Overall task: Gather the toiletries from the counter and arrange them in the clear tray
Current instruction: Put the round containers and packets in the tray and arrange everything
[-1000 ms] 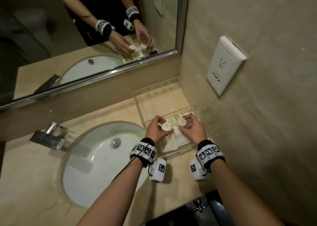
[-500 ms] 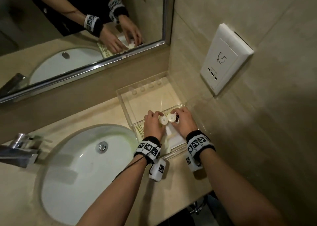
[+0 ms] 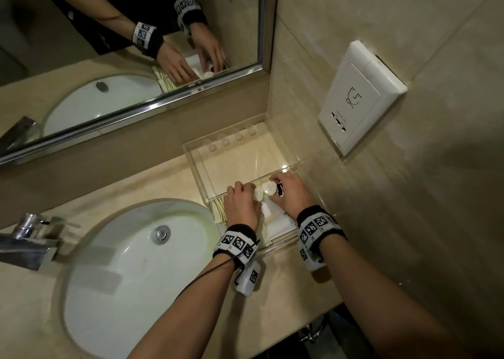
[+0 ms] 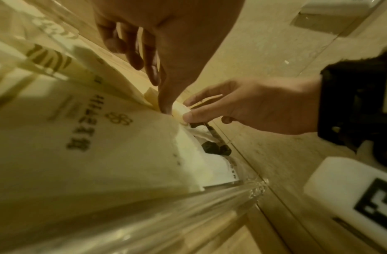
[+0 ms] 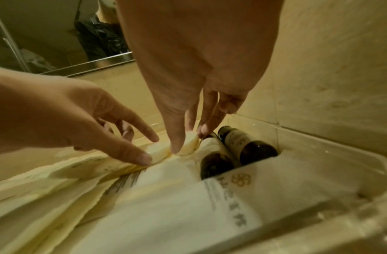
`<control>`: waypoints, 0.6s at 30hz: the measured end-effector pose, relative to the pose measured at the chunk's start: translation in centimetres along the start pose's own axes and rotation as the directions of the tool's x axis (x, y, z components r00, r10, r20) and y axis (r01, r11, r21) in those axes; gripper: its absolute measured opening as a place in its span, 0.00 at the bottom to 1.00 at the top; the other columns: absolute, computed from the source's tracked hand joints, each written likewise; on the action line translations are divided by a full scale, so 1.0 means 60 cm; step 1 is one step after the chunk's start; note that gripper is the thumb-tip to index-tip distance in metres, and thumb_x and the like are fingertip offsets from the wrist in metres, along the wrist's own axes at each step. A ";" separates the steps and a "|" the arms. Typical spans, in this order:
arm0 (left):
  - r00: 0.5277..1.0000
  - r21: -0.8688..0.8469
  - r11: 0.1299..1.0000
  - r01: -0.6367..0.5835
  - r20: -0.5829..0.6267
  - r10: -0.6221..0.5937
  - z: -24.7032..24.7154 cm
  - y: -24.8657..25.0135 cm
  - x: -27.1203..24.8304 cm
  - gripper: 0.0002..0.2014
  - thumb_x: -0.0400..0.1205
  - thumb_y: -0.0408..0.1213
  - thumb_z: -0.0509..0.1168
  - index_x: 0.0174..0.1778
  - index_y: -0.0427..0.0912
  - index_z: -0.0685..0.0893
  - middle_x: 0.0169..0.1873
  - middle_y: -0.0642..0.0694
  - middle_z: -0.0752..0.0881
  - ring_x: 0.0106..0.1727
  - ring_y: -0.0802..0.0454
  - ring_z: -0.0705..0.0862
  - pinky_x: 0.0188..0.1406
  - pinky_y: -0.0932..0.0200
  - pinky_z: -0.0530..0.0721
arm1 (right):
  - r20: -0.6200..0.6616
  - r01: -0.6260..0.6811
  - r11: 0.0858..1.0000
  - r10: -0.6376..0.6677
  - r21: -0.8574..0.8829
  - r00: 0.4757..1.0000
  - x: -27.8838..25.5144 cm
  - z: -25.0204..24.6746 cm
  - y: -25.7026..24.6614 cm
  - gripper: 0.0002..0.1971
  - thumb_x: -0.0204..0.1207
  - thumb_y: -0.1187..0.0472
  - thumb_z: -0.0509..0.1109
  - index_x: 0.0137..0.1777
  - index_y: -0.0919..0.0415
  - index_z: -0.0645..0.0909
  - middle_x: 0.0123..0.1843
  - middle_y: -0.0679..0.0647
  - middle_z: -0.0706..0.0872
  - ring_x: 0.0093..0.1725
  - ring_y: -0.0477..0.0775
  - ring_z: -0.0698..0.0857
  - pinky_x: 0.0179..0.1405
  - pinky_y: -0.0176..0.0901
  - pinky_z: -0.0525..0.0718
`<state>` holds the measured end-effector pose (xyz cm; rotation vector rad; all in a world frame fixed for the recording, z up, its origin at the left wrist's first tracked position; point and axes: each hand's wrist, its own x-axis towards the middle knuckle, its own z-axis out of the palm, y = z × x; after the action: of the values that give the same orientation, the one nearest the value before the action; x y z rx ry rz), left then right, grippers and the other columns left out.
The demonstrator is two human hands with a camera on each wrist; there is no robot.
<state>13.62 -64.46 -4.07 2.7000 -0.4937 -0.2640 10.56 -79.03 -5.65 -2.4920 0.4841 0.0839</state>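
Observation:
The clear tray [image 3: 197, 167] sits in the counter's right corner, with a divider across its middle. Its near section holds cream paper packets [image 5: 144, 206] and two dark bottles [image 5: 249, 146] lying side by side against the right wall. My left hand [image 3: 246, 192] pinches a small round white tub [image 3: 257, 193] between thumb and fingers. My right hand [image 3: 275, 186] pinches a second round white tub [image 3: 269, 188] beside the bottles. Both tubs [image 5: 157, 151] [image 5: 188, 144] touch each other, low at the packets' far end by the divider.
A white oval sink [image 3: 131, 263] with a chrome tap [image 3: 30, 238] lies left of the tray. A mirror [image 3: 122, 44] runs along the back wall. A white wall socket [image 3: 360, 99] hangs on the right wall above the tray. The counter edge is just behind my wrists.
Both hands have come down from above the packets into the tray and brought the two tubs together side by side. In the last half second they hardly moved.

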 end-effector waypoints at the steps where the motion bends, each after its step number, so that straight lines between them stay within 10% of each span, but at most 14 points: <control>1: 1.000 0.004 1.000 0.006 0.002 -0.006 0.000 -0.001 0.000 0.21 0.75 0.41 0.72 0.64 0.45 0.81 0.58 0.45 0.81 0.59 0.43 0.76 0.57 0.51 0.75 | -0.004 -0.001 1.000 0.001 0.002 1.000 -0.002 0.003 0.001 0.21 0.66 0.60 0.81 0.59 0.53 0.80 0.56 0.52 0.85 0.58 0.56 0.81 0.58 0.56 0.82; 18: 0.998 -0.172 0.985 -0.012 -0.061 0.001 -0.046 -0.089 -0.055 0.13 0.75 0.33 0.72 0.56 0.44 0.87 0.56 0.50 0.83 0.61 0.50 0.77 0.57 0.55 0.81 | -0.058 0.158 0.978 -0.152 0.139 0.987 -0.042 0.003 -0.033 0.16 0.72 0.65 0.77 0.58 0.54 0.83 0.56 0.48 0.83 0.51 0.45 0.81 0.52 0.43 0.85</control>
<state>12.91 -57.69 -3.33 2.5293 -0.4403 -0.2118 8.96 -76.60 -4.30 -2.3853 0.3021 -0.0697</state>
